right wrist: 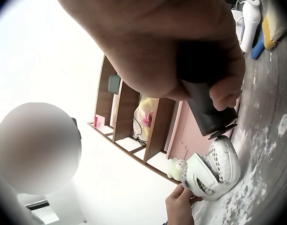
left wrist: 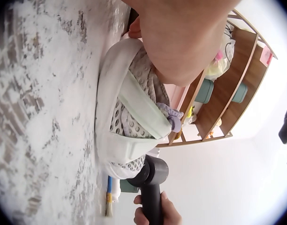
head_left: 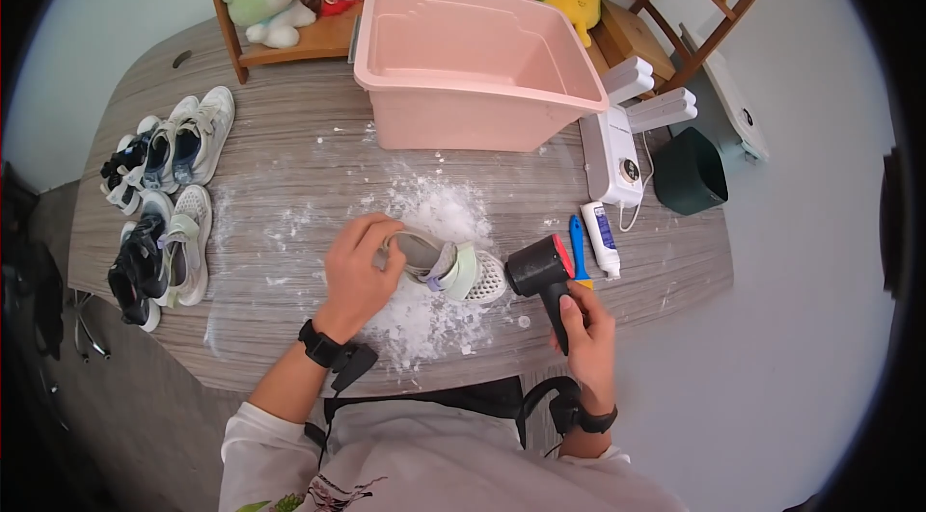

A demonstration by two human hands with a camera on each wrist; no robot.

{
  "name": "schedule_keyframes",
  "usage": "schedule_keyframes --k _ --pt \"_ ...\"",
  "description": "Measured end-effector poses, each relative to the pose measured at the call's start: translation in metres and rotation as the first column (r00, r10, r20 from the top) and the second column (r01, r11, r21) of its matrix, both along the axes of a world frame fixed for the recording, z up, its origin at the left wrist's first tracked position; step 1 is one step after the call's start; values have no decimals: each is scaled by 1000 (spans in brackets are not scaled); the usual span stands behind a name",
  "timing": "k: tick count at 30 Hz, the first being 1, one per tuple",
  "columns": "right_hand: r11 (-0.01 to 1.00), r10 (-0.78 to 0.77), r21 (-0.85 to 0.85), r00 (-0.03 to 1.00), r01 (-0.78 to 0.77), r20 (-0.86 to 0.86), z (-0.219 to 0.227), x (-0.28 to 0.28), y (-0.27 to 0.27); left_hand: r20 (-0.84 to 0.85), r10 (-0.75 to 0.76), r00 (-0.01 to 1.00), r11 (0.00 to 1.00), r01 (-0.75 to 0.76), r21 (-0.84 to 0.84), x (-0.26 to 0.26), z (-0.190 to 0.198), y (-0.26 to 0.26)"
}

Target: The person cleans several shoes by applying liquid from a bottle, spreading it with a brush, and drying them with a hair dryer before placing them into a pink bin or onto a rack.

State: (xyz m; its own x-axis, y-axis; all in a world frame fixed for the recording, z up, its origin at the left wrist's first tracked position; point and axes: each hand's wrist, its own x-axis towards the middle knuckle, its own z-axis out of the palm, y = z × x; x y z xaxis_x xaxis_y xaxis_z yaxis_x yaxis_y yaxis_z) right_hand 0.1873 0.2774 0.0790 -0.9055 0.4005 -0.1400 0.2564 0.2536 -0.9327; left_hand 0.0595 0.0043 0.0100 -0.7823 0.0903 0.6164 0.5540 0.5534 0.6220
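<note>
A small white and pale green shoe [head_left: 464, 273] with a perforated toe stands on the powder-strewn table. At its heel, my left hand [head_left: 359, 273] holds the collar between thumb and fingers. My right hand [head_left: 590, 331] grips the handle of a black hair dryer [head_left: 533, 269] with a red rear end. The dryer's nozzle is right at the toe of the shoe. In the left wrist view, the shoe's strap [left wrist: 142, 111] and lilac trim show, and part of the left hand covers the opening. White powder [head_left: 439, 208] lies around the shoe.
Several shoes [head_left: 198, 141] stand in rows at the left. A pink bin [head_left: 463, 117] sits at the back before a shelf of plush toys. On the right are a blue-handled brush [head_left: 578, 247], a white tube [head_left: 602, 240], a white appliance [head_left: 610, 160] and a dark green bin [head_left: 690, 170].
</note>
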Motion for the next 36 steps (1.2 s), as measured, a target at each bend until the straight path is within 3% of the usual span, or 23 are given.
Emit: schedule_keyframes --k 11,18,20,25,27,30,36 --pt "969 235 51 966 -241 107 20 -23 -18 53 -73 996 988 65 137 -2 -4 3" --pt "939 305 156 952 -306 34 18 -36 -19 90 -76 993 990 64 122 -1 0 4" --pt "923 354 104 924 -370 142 30 -32 -10 48 -86 995 991 81 104 -1 -1 4" --pt "917 355 128 920 -377 165 40 -35 -10 18 -87 996 990 84 110 -2 -4 5" --pt "883 381 222 908 -413 174 40 -43 -18 -1 -90 996 991 89 99 -2 -5 6" --pt "857 389 322 915 -402 106 27 -58 -32 33 -55 998 986 49 157 0 -9 9" --pt "871 367 369 929 -325 -48 0 -65 -41 -3 -52 999 986 51 159 0 -10 8"
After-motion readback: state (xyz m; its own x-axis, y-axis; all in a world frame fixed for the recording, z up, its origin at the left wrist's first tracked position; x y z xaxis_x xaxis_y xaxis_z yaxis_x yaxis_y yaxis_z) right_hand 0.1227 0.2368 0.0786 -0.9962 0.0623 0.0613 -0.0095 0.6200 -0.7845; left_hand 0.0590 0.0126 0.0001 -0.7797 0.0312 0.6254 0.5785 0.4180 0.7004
